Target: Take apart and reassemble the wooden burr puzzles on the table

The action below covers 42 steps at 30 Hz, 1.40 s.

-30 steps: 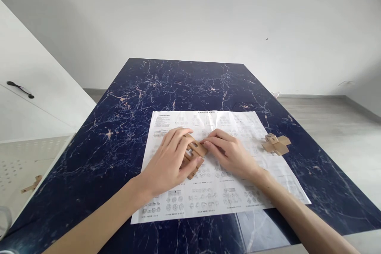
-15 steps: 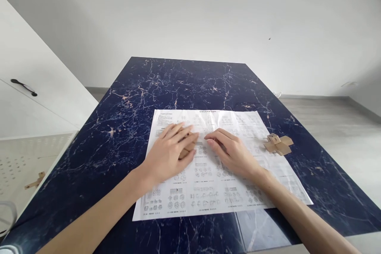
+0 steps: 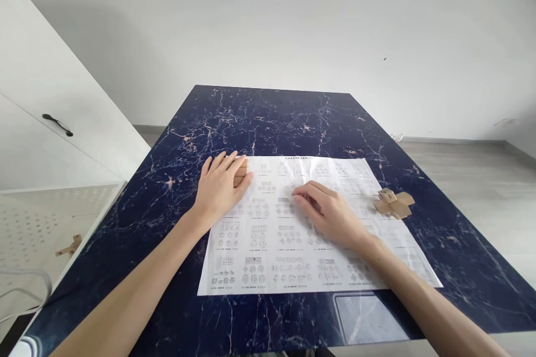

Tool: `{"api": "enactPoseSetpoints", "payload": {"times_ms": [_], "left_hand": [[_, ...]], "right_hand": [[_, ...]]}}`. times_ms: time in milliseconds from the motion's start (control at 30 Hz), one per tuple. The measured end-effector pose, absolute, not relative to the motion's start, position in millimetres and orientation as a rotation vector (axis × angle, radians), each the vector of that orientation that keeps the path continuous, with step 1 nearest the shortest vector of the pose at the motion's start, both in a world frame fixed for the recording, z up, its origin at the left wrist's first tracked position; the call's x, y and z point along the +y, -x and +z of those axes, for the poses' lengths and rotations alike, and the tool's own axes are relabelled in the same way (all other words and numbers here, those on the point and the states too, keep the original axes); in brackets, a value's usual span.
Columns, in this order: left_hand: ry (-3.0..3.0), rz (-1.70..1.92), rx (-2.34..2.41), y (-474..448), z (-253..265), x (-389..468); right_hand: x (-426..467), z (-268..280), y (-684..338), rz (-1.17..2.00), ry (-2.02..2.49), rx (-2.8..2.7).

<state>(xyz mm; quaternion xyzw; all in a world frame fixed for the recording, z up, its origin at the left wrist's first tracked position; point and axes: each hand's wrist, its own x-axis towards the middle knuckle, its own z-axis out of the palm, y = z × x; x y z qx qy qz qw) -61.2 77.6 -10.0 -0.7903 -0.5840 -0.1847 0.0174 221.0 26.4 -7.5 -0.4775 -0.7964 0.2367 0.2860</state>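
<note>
A large white printed sheet [image 3: 268, 240], covered with rows of small line diagrams, lies on the dark blue marbled table. My left hand [image 3: 218, 187] covers a light brown wooden piece [image 3: 240, 174] at the sheet's far left corner. The fingers lie over its top and the thumb rests along its right side, so most of it is hidden. My right hand [image 3: 329, 206] rests on the middle of the sheet, fingers curled together with the thumb beneath; nothing shows in it. To its right, a cross-shaped wooden assembly [image 3: 396, 205] sits over the sheet's right edge.
The marbled table [image 3: 268, 122] reaches toward a pale wall. A rectangular glossy panel [image 3: 371, 318] lies at the near edge. At left stand a white cabinet with a black handle [image 3: 57, 125] and a perforated chair seat [image 3: 25, 234] bearing another wooden piece [image 3: 70, 246].
My left hand has slid the wooden piece left and away from me, from the sheet's upper middle to its far left corner. My right hand stays nearly in place.
</note>
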Motion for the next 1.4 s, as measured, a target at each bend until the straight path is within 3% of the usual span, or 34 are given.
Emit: {"api": "enactPoseSetpoints", "payload": {"times_ms": [633,867,967,1133,1300,1400], "left_hand": [[2.698,-0.766,-1.424,61,-3,58],[2.832,-0.740,-1.218,46,-5,40],[2.893,-0.739,-1.088,39,-6,36],[2.957,-0.768,-1.043,37,-6,32],[2.986,-0.778,-1.041,39,-7,31],[3.006,-0.809,-1.045,39,-8,31]], "right_hand": [[26,-9,-228,0.571,1.222,-2.185],[-4,20,-301,-0.127,1.301,-2.257],[-17,27,-337,-0.282,1.505,-2.187],[-23,7,-374,-0.166,1.835,-2.039],[-14,-16,-380,0.122,1.904,-1.954],[-6,-15,-375,0.140,1.910,-1.950]]}}
